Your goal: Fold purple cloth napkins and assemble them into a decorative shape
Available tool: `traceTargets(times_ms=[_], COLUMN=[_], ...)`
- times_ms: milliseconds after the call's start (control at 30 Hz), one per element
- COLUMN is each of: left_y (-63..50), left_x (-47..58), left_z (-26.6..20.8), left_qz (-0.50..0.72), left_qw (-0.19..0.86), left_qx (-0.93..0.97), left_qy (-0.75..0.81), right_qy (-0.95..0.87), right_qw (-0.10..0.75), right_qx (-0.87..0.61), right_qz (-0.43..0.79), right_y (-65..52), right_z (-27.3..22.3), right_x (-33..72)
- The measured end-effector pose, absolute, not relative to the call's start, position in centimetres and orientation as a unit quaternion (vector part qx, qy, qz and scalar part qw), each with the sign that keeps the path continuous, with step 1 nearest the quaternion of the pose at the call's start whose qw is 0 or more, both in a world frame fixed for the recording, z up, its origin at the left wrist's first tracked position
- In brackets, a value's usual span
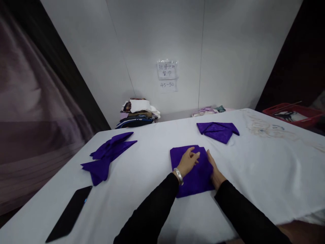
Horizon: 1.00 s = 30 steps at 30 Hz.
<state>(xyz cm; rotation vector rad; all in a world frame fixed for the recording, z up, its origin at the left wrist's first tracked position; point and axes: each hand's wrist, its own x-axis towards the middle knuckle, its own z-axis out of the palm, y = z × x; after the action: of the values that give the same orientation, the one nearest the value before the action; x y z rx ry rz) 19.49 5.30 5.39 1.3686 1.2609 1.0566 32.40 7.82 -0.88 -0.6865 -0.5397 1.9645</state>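
On the counter, shaped cloths; seemingly unfinished square cloth under loosely spread left hand; right hand grip unclear.

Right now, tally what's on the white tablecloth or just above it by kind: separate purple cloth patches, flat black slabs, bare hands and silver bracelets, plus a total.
Purple cloth patches: 3 (left patch, middle patch, right patch)
Flat black slab: 1
Hands: 2 (left hand, right hand)
Silver bracelet: 1
Total: 7
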Motion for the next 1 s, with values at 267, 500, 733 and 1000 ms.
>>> traceTargets(times_ms=[267,500,733,1000], left_y=[1.3,0.6,1.0,2.0], left_x=[11.8,12.6,13.2,14.1], left_z=[0.1,-0.8,-0.3,-0.6], left_qz=[0.382,0.19,0.144,0.105], left_qw=[0.152,0.134,0.123,0.105], left_qx=[0.661,0.706,0.717,0.736], left_qy=[0.628,0.67,0.671,0.661], right_qy=[-0.237,-0.337,-0.341,-0.37], right_qw=[0.447,0.44,0.46,0.461], right_qx=[-0.321,-0.446,-0.43,-0.435], right_qz=[0.8,0.703,0.698,0.679], right_y=[8.4,8.7,9.1,9.8], right_z=[-0.7,-1.8,-2.6,-1.9], right_x=[32.9,34.2,35.1,35.5])
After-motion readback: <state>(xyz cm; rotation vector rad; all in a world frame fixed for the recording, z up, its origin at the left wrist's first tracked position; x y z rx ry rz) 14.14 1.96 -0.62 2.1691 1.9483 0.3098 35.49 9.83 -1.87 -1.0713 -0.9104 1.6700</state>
